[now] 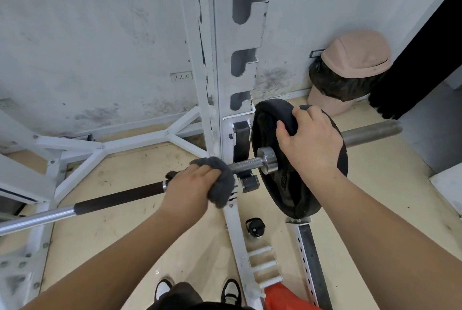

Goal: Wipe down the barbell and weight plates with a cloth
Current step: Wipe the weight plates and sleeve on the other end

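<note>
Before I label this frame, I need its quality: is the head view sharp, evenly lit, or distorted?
Head view: soft, even light, no hard shadows; the silver steel barbell shows mild sheen, no glare. Head view: the wide-angle lens bows the white metal rack upright. Head view: grey fuzzy cloth and black round weight plate look sharp.

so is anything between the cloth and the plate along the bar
Yes. The left hand holds the cloth around the bar, and the rack's black holder sits at the bar between cloth and plate. Past it, a steel collar sits against the plate. The right hand holds the plate's rim.
</note>
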A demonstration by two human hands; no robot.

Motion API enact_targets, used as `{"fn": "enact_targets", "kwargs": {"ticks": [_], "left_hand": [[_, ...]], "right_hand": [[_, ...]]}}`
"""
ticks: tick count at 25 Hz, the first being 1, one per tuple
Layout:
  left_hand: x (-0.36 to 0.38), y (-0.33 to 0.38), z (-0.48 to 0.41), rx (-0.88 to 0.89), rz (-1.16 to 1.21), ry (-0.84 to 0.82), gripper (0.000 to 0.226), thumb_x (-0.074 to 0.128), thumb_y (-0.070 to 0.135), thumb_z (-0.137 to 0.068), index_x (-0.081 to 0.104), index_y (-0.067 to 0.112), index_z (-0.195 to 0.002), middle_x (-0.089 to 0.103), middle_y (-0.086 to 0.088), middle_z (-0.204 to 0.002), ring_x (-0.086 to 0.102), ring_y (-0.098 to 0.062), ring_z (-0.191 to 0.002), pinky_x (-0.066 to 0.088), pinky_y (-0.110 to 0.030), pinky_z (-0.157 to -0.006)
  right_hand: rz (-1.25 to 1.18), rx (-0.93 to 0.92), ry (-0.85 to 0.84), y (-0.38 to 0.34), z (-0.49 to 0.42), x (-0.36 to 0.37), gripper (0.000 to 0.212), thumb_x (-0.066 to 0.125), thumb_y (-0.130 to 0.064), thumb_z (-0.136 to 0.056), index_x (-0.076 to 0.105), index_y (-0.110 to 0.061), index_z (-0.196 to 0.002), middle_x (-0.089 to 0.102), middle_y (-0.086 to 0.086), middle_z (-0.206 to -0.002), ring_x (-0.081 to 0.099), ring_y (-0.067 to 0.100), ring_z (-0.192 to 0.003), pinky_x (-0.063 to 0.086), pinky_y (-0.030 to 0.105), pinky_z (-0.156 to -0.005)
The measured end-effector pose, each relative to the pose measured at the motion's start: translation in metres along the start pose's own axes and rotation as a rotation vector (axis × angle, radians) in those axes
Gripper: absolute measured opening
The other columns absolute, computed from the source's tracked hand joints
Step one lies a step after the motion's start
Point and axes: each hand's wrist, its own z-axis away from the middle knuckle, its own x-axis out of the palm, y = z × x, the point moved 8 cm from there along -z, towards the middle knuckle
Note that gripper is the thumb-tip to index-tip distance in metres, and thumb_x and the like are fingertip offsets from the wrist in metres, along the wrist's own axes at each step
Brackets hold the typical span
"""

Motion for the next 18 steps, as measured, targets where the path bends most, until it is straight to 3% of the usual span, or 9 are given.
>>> {"fn": "enact_targets", "kwargs": {"ticks": [2,5,8,11,14,16,18], "left_hand": [[-0.006,-0.021,0.010,-0.129,0.023,0.040,0.052,0.065,0.006,-0.078,0.064,0.033,-0.123,0.069,0.012,-0.113,0.062,-0.019,-0.108,0.054,-0.036,-0.076],[-0.008,0.009,-0.026,-0.273,0.231,0.075,0.061,0.056,0.000,-0.078,0.065,0.031,-0.130,0.071,0.004,-0.112,0.063,-0.024,-0.106,0.050,-0.032,-0.078],[0.004,0.058,-0.051,-0.134,0.293,0.034,0.052,0.056,-0.001,-0.078,0.065,0.018,-0.126,0.067,-0.003,-0.114,0.056,-0.027,-0.113,0.051,-0.038,-0.085],[0.002,0.039,-0.024,-0.010,0.117,0.061,0.057,0.059,0.002,-0.082,0.060,0.024,-0.134,0.065,0.003,-0.123,0.054,-0.022,-0.117,0.053,-0.039,-0.086],[-0.011,-0.003,0.010,-0.118,0.008,0.078,0.057,0.060,0.008,-0.084,0.056,0.030,-0.137,0.067,0.008,-0.125,0.060,-0.021,-0.116,0.056,-0.038,-0.080],[-0.020,-0.022,0.011,-0.276,0.090,0.086,0.057,0.057,0.011,-0.084,0.054,0.030,-0.137,0.070,0.004,-0.118,0.066,-0.024,-0.107,0.055,-0.036,-0.076],[-0.031,-0.007,-0.007,-0.288,0.274,0.162,0.059,0.056,0.009,-0.084,0.054,0.027,-0.140,0.073,0.000,-0.114,0.069,-0.028,-0.102,0.051,-0.033,-0.076]], "right_hand": [[0.002,-0.005,0.009,-0.001,0.002,0.001,0.040,0.071,-0.042,-0.088,0.073,-0.009,-0.112,0.063,0.011,-0.098,0.063,0.034,-0.089,0.035,0.033,-0.063],[0.006,0.006,0.006,-0.001,0.004,0.000,0.041,0.070,-0.042,-0.089,0.072,-0.009,-0.114,0.063,0.011,-0.100,0.063,0.034,-0.090,0.034,0.033,-0.063],[-0.013,0.028,-0.025,0.000,0.004,0.000,0.043,0.066,-0.043,-0.091,0.070,-0.010,-0.119,0.062,0.011,-0.105,0.062,0.034,-0.096,0.041,0.036,-0.067],[-0.024,0.028,-0.031,0.001,0.005,-0.003,0.044,0.065,-0.045,-0.092,0.069,-0.012,-0.121,0.062,0.010,-0.107,0.061,0.033,-0.099,0.047,0.039,-0.070],[-0.025,0.020,-0.003,0.002,0.007,-0.005,0.043,0.067,-0.044,-0.091,0.070,-0.010,-0.118,0.062,0.011,-0.103,0.062,0.033,-0.094,0.045,0.037,-0.066],[-0.009,0.004,0.009,0.001,0.009,-0.004,0.041,0.068,-0.043,-0.090,0.070,-0.009,-0.114,0.062,0.010,-0.099,0.062,0.033,-0.089,0.039,0.034,-0.062],[0.002,0.004,0.018,0.001,0.009,-0.004,0.040,0.069,-0.043,-0.089,0.071,-0.009,-0.111,0.061,0.010,-0.095,0.062,0.032,-0.084,0.037,0.033,-0.060]]}}
